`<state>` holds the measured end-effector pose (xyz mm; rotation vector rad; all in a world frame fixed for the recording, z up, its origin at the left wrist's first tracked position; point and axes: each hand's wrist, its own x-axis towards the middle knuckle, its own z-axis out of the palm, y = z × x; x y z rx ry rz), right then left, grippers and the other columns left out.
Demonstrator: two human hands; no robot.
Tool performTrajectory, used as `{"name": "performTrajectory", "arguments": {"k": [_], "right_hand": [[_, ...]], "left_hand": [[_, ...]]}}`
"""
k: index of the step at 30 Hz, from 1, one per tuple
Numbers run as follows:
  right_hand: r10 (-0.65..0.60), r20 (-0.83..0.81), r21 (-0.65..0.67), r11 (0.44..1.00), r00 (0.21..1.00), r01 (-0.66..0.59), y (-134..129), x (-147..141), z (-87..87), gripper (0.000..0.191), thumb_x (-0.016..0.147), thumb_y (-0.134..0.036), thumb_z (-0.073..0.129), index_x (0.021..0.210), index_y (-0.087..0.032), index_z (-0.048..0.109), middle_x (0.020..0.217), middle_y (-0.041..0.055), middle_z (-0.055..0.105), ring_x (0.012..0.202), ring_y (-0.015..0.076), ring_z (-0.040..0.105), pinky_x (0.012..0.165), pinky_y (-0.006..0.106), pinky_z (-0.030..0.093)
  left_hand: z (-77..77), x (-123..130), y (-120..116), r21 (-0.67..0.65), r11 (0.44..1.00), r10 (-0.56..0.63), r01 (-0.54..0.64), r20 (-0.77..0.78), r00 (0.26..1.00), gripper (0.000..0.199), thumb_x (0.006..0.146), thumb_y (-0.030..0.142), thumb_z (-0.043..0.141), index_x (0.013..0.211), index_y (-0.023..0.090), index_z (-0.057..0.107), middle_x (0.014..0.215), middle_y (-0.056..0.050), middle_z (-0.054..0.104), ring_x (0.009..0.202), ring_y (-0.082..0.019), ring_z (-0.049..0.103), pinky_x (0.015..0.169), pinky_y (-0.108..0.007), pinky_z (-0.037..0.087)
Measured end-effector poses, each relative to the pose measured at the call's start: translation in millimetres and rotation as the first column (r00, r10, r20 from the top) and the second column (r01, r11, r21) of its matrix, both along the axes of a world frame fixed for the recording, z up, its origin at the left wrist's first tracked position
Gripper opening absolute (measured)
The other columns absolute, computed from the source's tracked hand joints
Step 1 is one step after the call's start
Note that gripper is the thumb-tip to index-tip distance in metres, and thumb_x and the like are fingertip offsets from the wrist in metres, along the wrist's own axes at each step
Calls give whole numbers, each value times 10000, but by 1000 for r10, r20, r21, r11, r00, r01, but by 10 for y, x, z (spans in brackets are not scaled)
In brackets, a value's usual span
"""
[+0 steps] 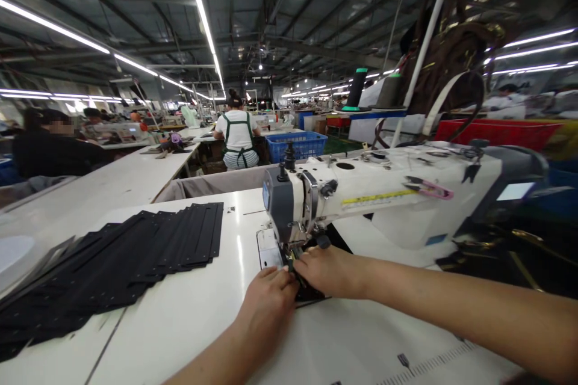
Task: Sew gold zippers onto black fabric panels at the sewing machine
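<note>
A white sewing machine (383, 186) stands on the white table in front of me. Under its presser foot lies a black flat piece (311, 293), mostly covered by my hands, with a dark corner showing behind the needle area. My left hand (273, 295) is at the front left of the foot, fingers bent together and holding the piece's edge. Close to the needle, my right hand (332, 269) has its fingers closed on the same piece from the right. The fingertips of both hands nearly meet, and what lies between them is partly hidden.
To the left, a fanned row of black panels (130, 258) covers the table. Pink-handled thread snips (431, 187) rest on the machine arm. Thread cones (356, 90) stand behind. A blue basket (295, 145) and a person in an apron (237, 132) are farther back.
</note>
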<state>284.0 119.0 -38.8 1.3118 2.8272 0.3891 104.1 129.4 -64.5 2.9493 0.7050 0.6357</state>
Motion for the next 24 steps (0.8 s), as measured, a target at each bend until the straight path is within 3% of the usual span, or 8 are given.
{"name": "performTrajectory", "arguments": {"k": [3,5,9,13,16,18,20,24], "right_hand": [[-155,-55,77,984,986,159,-99,111,-70,199,791,-35,447,927,-106,573,764,115,601,683,214,572,584,305,427],[-183,-131,99,975,974,197,-226,143,-107,186,813,-68,439,930,-115,575,842,126,585,778,225,554,668,337,433],[-58,-393,1,998,918,64,-407,86,-165,231,791,-228,541,1005,-148,567,1011,106,528,932,241,474,799,386,410],[-39,-501,-76,997,865,1,-299,68,-185,162,813,-143,509,946,-153,601,955,80,538,889,207,478,779,352,414],[-47,-585,-122,992,809,-31,-171,101,-160,150,830,-98,484,888,-160,607,888,46,565,844,173,502,755,300,413],[-57,-615,-141,989,786,-38,-140,108,-140,144,823,-79,485,841,-157,604,842,30,574,814,158,512,744,281,412],[-69,-627,-144,989,776,-28,-164,94,-135,141,814,-75,491,804,-157,605,826,28,573,799,158,510,743,286,408],[-102,-558,-86,994,823,65,-288,32,-198,109,784,-113,515,826,-148,609,871,60,542,816,196,469,719,335,389]], "left_hand": [[13,-13,7,-73,997,31,-29,26,999,234,739,35,455,865,173,595,897,-50,650,849,-193,607,807,-348,477],[25,-19,28,-110,993,43,-39,30,999,240,753,28,452,867,181,598,881,-39,655,818,-190,611,756,-326,484],[74,-19,82,-145,988,47,-44,17,999,221,794,52,457,899,187,597,852,-21,656,763,-174,610,695,-289,479],[137,-5,84,-159,986,52,-52,-1,999,231,774,55,497,942,194,575,901,-16,643,807,-166,602,726,-280,478],[148,39,63,-95,987,132,-129,21,991,289,679,95,627,947,174,552,902,-36,632,837,-204,592,741,-323,486],[126,81,58,-15,984,180,-179,55,982,191,685,142,646,856,160,563,816,-45,634,771,-216,597,696,-342,496],[81,117,59,45,984,171,-174,69,983,31,746,157,593,766,162,570,741,-40,633,709,-202,603,696,-350,498],[-57,133,30,132,987,82,-92,80,993,155,816,96,452,774,168,583,738,-25,651,682,-162,622,889,-424,435]]}}
